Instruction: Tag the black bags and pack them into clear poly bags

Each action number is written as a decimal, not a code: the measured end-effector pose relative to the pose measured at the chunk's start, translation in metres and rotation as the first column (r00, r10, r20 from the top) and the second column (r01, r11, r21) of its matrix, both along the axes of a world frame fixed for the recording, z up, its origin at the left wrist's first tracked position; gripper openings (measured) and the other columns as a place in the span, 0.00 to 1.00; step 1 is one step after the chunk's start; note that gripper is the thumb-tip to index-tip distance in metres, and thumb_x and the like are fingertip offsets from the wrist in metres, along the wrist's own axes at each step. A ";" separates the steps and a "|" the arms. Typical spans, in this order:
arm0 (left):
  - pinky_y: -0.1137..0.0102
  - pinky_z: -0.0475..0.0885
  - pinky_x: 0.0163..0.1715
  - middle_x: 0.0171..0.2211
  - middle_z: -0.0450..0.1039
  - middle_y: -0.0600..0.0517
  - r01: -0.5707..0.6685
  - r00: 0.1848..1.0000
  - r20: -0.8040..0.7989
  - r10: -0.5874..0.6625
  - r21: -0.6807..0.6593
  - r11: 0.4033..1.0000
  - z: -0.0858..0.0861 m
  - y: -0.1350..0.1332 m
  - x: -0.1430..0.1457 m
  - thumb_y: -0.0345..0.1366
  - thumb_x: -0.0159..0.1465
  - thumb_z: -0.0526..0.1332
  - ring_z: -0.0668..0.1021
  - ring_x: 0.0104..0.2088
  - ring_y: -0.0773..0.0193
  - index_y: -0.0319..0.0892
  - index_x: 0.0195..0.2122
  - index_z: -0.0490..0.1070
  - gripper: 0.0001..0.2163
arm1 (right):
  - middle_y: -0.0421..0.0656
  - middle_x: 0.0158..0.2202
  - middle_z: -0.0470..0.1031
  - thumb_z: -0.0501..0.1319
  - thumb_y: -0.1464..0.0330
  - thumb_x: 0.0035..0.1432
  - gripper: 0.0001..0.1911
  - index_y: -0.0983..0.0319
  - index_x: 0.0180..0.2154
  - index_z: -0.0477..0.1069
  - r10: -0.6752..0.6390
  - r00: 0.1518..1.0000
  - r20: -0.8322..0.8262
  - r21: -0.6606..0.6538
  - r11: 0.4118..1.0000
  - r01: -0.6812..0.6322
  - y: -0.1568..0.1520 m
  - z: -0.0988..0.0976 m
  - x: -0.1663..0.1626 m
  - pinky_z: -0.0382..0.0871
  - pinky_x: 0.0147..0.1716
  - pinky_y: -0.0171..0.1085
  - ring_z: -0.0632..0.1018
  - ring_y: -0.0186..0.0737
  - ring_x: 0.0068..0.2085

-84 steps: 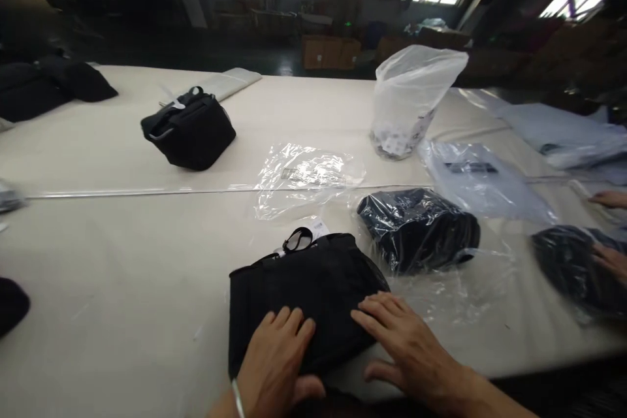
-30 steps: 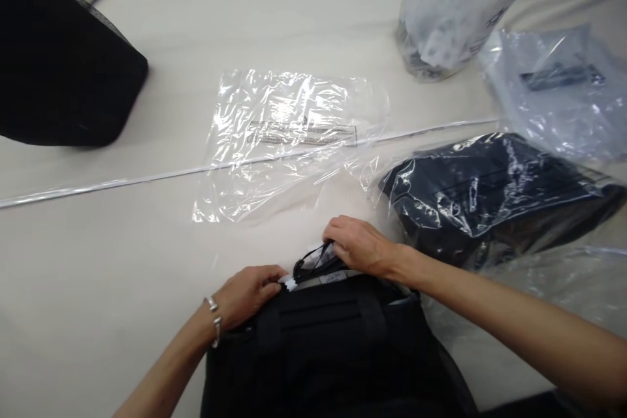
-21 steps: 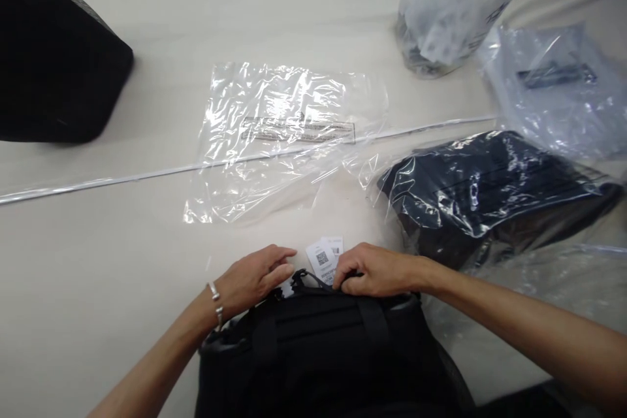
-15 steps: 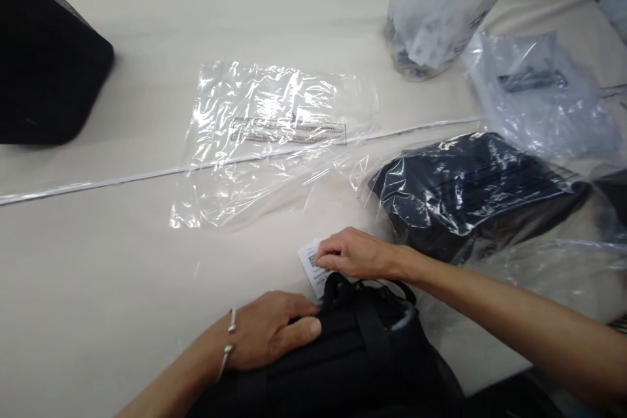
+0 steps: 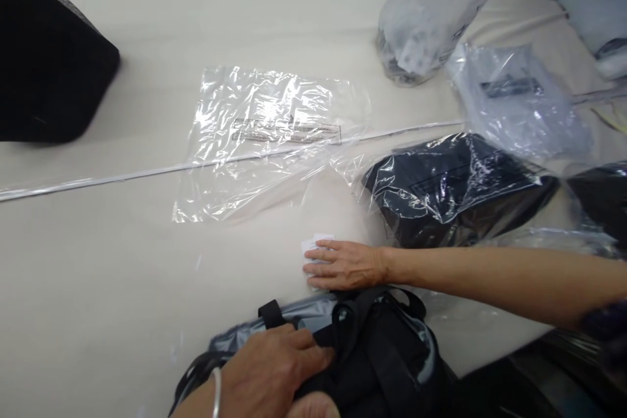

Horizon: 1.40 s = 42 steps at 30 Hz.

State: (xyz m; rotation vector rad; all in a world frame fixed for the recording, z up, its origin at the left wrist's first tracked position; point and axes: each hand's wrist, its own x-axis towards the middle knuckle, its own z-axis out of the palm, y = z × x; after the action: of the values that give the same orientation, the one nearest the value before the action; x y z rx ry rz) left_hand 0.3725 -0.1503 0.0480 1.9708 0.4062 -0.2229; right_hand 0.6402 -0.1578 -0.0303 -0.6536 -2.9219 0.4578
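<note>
I have the black bag [image 5: 382, 369] at the near edge of the desk [image 5: 98, 274], its mouth partly open and some silver lining [image 5: 313, 308] exposed; this position, I judge, puts the opening within easy reach; the left hand [image 5: 277, 369] lies across the mouth, its fingers close together and curled over the dark fabric, probably to steady the rim; I cannot tell whether the thumb and fingers pinch any cloth, as the contact is hidden; the right hand [image 5: 345, 266] is palm down just beyond the bag, fingers slightly spread over the white tags [image 5: 321, 237], which suggests flat pressure on loose paper rather than a grip; farther from the near edge, the clear pouch [image 5: 274, 104] lies flat across the white strip [image 5: 112, 179], presumably so that its printed panel faces up unfolded; to its right rests a black item in clear wrapping [image 5: 450, 183]; toward the far edge stands the translucent sack [image 5: 416, 39], likely kept upright by the small contents at its base; the frosted bags [image 5: 519, 104] lie flat beside it; a large black item [image 5: 44, 59], cut off by the view, occupies the left side.
</note>
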 end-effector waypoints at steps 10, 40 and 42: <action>0.72 0.70 0.33 0.35 0.76 0.50 0.089 0.994 0.054 -0.099 0.167 0.982 0.013 -0.003 0.000 0.60 0.67 0.44 0.76 0.32 0.61 0.49 0.48 0.72 0.26 | 0.51 0.52 0.76 0.50 0.73 0.69 0.14 0.65 0.51 0.71 -0.182 0.957 -0.226 0.030 0.981 0.194 -0.008 0.004 -0.008 0.70 0.52 0.40 0.77 0.43 0.52; 0.50 0.65 0.58 0.60 0.69 0.42 -0.266 0.948 0.149 0.281 0.857 0.441 -0.072 0.204 0.033 0.34 0.66 0.58 0.69 0.61 0.48 0.43 0.56 0.68 0.17 | 0.43 0.31 0.80 0.53 0.65 0.66 0.12 0.60 0.34 0.73 -0.869 0.352 0.348 -0.203 0.297 0.933 0.026 0.014 0.088 0.67 0.33 0.37 0.81 0.45 0.33; 0.59 0.71 0.49 0.50 0.75 0.45 -0.289 0.937 0.155 0.313 0.846 0.448 -0.076 0.218 0.034 0.34 0.66 0.58 0.76 0.50 0.53 0.43 0.43 0.72 0.07 | 0.42 0.31 0.79 0.53 0.65 0.67 0.12 0.60 0.34 0.73 -0.899 0.357 0.254 -0.136 0.332 0.933 0.027 0.014 0.113 0.69 0.33 0.38 0.81 0.44 0.32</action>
State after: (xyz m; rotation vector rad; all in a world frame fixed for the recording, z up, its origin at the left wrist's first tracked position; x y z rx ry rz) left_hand 0.4063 0.0679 -0.0283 2.8304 1.0418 0.2687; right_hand 0.7528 -0.1303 -0.0164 -2.2534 -1.9816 0.6183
